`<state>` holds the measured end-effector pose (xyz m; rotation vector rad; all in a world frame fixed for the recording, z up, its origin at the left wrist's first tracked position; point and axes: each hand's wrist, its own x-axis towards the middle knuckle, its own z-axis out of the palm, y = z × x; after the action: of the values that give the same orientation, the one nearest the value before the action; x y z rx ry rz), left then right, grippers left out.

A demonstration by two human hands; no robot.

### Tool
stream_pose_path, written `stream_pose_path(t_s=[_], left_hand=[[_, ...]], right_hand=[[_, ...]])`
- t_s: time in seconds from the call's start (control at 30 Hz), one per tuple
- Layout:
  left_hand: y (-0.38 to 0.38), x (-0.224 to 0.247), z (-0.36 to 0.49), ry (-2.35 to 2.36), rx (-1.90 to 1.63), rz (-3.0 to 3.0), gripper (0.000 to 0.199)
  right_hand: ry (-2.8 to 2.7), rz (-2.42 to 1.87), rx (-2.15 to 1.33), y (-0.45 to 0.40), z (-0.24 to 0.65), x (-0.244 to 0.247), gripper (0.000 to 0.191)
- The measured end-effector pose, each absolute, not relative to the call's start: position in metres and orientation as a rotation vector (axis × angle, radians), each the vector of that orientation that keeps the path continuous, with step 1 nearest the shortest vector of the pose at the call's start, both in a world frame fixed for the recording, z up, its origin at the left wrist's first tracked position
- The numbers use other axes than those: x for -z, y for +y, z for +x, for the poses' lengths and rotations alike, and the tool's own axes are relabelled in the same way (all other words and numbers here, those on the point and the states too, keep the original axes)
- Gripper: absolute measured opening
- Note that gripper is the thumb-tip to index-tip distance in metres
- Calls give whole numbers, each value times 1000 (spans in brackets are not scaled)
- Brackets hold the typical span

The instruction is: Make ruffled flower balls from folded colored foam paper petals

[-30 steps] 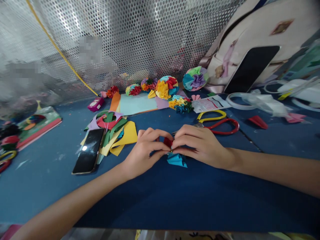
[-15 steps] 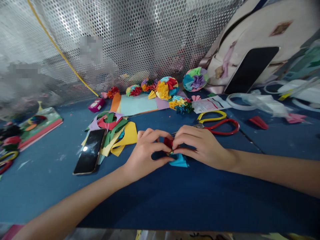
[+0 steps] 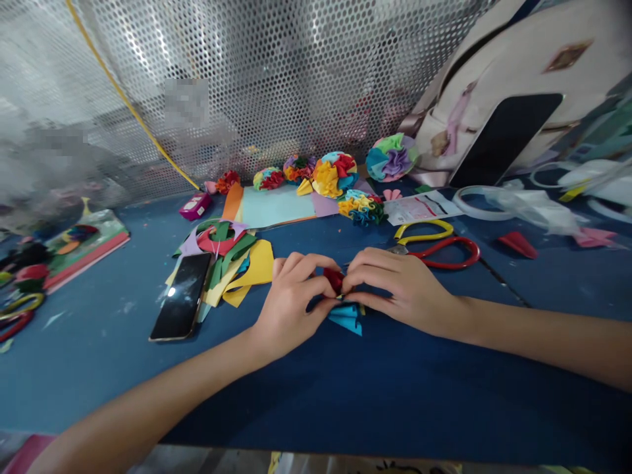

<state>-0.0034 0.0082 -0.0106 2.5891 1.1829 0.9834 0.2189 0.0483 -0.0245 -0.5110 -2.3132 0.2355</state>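
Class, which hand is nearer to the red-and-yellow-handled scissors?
Right. The right hand lies just below and left of the scissors; the left hand is farther left, past the red paper that both hands pinch.

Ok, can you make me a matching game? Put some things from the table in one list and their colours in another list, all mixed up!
Things:
1. smartphone
2. scissors
3. sheet of card
4. small box

Colours:
A. pale blue
B. magenta
C. black
D. red and yellow handles

Right pairs: 1-C, 2-D, 3-A, 4-B
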Motion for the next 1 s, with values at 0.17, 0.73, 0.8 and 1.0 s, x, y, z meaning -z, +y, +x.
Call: stream_pose_path(t_s=[0.17,0.73,0.8,1.0], left_hand=[[8,10,-6,1206,-1012,2629,18],[7,15,-4,934,-1241,2549,7],[6,15,-3,924,-1233,2554,6],[5,15,0,1021,-1208,2375,10]], right_hand=[[-2317,-493,-176,48,220,24,17],[-2342,-445,-56,47,218,30,21],[-2342,-440,-65,46,218,31,20],[-2330,-418,-253,48,221,23,16]])
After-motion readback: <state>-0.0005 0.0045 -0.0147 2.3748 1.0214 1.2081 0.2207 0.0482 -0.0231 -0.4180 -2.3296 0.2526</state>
